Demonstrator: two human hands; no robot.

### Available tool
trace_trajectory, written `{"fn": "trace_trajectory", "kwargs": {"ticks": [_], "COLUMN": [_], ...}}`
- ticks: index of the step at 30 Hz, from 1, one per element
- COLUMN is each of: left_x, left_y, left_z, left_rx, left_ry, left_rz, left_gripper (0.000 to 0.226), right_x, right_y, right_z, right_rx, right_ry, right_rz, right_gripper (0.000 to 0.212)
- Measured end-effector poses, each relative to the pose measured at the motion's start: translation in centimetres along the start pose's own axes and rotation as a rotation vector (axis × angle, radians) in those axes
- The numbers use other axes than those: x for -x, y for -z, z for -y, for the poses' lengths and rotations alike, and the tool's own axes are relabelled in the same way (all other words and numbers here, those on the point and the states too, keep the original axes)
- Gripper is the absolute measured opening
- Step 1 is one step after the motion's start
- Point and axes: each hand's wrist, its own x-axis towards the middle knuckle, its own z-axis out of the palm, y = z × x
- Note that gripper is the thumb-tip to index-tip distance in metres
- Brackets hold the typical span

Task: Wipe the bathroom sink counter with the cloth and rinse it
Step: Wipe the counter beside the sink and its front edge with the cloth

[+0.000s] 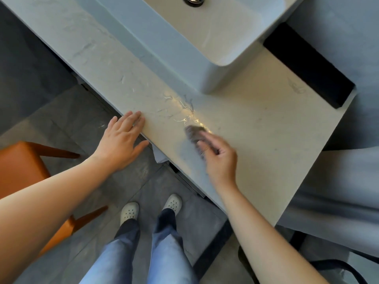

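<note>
While my right hand [220, 160] gripped the grey cloth [194, 133] on the counter [266, 140] at centre frame, wet streaks [184, 111] just above it, my left hand [121, 140] lay flat, fingers straight, on the counter's edge.

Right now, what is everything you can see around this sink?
counter: one, cream stone, middle
sink basin: one, white, on the counter
drain: one, metal, in the basin
wet streaks: several, shiny, counter before the basin
cloth: one, grey, on the counter, front
block: one, black, right of the basin
chair: one, orange, floor at left
floor: grey tiles, below
clogs: two, white, on the floor
jeans: one pair, blue, bottom
left hand: flat on the counter's edge
right hand: fingers grip the cloth
</note>
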Motion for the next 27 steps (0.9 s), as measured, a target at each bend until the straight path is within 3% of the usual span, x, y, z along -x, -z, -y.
{"fn": "trace_trajectory", "kwargs": {"ticks": [3, 6, 12, 27], "left_x": [-0.1, -0.1, -0.1, 0.1], "left_y": [0.0, -0.1, -0.6, 0.0], "left_z": [-0.2, -0.3, -0.5, 1.2], "left_rx": [0.018, 0.022, 0.05, 0.079], "left_ry": [0.016, 0.019, 0.05, -0.055], "left_rz": [-0.005, -0.01, -0.032, -0.002], "left_gripper": [0.073, 0.076, 0.078, 0.072], "right_x": [-4.8, -8.5, -8.7, -2.0], "right_y": [2.3, 3.1, 0.4, -5.3], "right_z": [-0.7, -2.1, -3.9, -3.4], "right_rx": [0.139, 0.229, 0.388, 0.419], "right_ry": [0.068, 0.066, 0.154, 0.348], "right_rz": [-0.186, -0.254, -0.237, -0.05], "right_gripper": [0.033, 0.032, 0.032, 0.029]}}
